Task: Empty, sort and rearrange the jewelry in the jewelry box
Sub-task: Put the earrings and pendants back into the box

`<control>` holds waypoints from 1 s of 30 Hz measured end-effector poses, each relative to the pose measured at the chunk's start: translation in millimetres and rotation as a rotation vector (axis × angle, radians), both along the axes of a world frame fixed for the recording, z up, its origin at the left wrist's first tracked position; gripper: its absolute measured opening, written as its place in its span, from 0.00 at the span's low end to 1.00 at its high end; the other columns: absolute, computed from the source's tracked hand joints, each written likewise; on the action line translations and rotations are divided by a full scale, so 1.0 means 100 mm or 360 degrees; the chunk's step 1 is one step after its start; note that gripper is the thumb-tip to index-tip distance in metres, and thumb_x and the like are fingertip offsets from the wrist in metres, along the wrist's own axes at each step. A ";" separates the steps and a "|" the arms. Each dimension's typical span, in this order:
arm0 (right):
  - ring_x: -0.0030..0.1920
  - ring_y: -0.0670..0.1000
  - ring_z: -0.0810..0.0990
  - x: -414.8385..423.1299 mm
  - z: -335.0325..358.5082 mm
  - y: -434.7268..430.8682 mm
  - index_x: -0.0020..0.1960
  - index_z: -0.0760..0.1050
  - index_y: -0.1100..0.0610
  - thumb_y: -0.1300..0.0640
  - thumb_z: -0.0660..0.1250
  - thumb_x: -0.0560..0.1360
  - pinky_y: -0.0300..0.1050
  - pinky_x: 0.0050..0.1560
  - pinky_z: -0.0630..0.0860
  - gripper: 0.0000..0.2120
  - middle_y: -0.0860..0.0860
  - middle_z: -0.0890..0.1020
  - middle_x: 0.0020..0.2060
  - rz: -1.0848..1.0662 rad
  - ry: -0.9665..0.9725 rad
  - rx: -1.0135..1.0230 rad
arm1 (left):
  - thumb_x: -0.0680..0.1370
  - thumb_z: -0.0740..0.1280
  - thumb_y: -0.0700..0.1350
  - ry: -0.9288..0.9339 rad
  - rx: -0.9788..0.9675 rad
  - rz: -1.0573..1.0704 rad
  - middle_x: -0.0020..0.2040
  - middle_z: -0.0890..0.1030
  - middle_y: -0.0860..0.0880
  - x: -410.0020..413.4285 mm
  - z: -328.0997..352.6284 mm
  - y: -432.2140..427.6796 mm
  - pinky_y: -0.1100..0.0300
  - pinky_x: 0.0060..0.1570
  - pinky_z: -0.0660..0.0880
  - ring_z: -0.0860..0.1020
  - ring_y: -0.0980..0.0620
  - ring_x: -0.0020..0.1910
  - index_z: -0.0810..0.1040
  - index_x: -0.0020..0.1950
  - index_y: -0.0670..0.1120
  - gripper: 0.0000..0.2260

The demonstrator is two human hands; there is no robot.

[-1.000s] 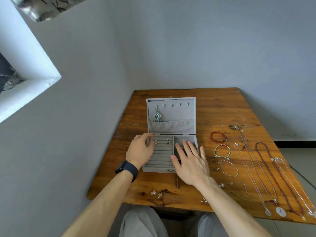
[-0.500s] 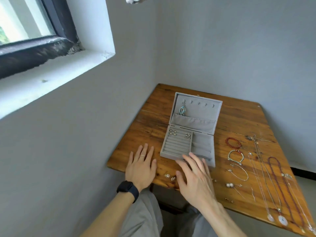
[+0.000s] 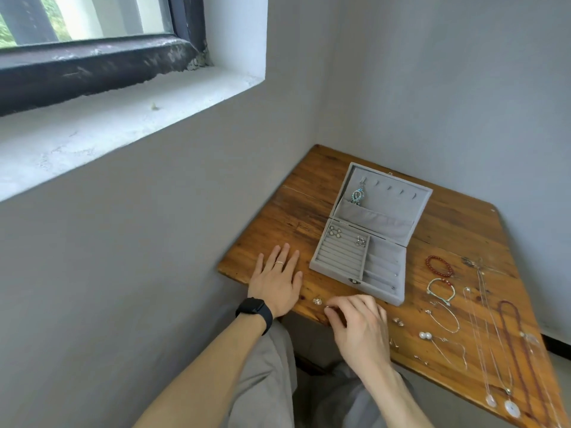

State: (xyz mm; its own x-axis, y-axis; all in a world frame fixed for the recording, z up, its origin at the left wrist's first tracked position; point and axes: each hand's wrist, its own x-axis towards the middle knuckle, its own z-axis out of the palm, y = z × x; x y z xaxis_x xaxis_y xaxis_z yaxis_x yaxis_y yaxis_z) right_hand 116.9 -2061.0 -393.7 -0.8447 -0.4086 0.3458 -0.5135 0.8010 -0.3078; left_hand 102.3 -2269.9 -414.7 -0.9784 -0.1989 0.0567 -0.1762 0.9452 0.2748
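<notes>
Since half a second ago our right hand [image 3: 358, 324] has pulled back from the box front and curled. Its thumb and forefinger now pinch a small silver piece [image 3: 327, 308] at the table's [image 3: 309, 196] near edge, and a second earring [image 3: 317, 301] lies just beside it. The jewelry box [image 3: 392, 205] stands open mid-table, lid up: two earring pairs [image 3: 334, 231] in the ring tray, a teal pendant [image 3: 357, 195] hung in the lid. Our left hand [image 3: 276, 284] lies flat on the wood left of the box, fingers straight, holding nothing. A red bracelet [image 3: 438, 266] and long necklaces [image 3: 511, 407] are laid out to the right of the box.
</notes>
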 end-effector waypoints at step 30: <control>0.44 0.46 0.84 0.15 0.12 0.40 0.53 0.84 0.47 0.53 0.71 0.77 0.38 0.39 0.78 0.06 0.46 0.87 0.46 -0.0387 -0.1149 -0.1677 | 0.76 0.74 0.50 0.0313 0.1331 0.0006 0.45 0.84 0.61 0.24 0.31 0.17 0.69 0.50 0.76 0.80 0.67 0.49 0.82 0.49 0.58 0.04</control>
State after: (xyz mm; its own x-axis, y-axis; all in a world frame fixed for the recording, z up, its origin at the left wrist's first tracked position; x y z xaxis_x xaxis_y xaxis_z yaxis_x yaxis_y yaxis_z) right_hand 132.3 -2020.9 -381.6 -0.9872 -0.0313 -0.1566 0.1548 0.0543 -0.9865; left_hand 125.9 -2252.9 -384.1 -0.9654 -0.2540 0.0588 -0.0547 0.4180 0.9068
